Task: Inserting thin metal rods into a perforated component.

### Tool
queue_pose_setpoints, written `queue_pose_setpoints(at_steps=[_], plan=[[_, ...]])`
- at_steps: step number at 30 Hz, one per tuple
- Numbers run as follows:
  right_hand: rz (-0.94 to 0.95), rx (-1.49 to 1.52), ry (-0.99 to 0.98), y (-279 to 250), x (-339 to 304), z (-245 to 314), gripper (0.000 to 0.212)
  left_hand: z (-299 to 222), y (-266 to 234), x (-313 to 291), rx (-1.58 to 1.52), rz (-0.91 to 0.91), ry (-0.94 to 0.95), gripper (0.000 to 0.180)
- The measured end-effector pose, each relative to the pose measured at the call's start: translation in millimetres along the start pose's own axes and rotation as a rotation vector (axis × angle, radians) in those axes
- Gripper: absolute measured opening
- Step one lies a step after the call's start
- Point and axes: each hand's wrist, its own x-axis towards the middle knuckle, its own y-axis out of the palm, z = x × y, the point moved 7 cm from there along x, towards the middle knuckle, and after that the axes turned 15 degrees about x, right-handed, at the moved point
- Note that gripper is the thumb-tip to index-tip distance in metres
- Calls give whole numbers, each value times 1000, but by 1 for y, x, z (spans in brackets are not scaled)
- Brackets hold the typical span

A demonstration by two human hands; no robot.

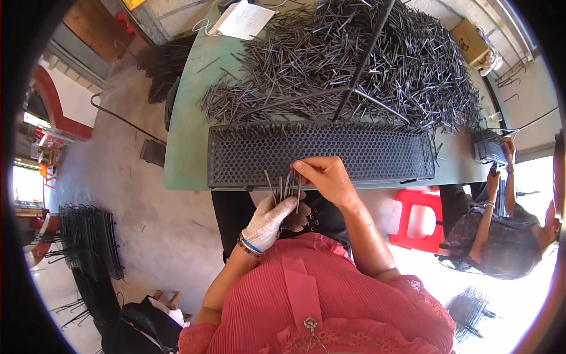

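My left hand (pixel 266 222), in a pale work glove, is closed around a small bunch of thin dark metal rods (pixel 284 186) that stick up above the fingers. Bare and pinched, my right hand (pixel 331 182) has thumb and fingertips on the upper end of a rod at the right side of that bunch. Just beyond both hands, along the table's near edge, lies a long black rack panel (pixel 330 154) full of round holes. Rods stand in its far rows, while the nearer holes show bare.
A large heap of loose rods (pixel 377 65) covers the far half of the green table (pixel 187 135). Dark bars cross above it. A white paper lies far left, a cardboard box (pixel 470 42) far right. Another person works at right, beside a red stool (pixel 418 219). Black racks stand lower left.
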Motion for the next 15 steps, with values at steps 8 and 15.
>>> queue_pose_setpoints(at_steps=[8, 15], plan=[[21, 226, -104, -9, 9, 11, 20, 12, 1, 6, -152, -108, -60, 37], [-97, -132, -474, -23, 46, 63, 21, 1, 10, 15, -268, -85, -72, 32]])
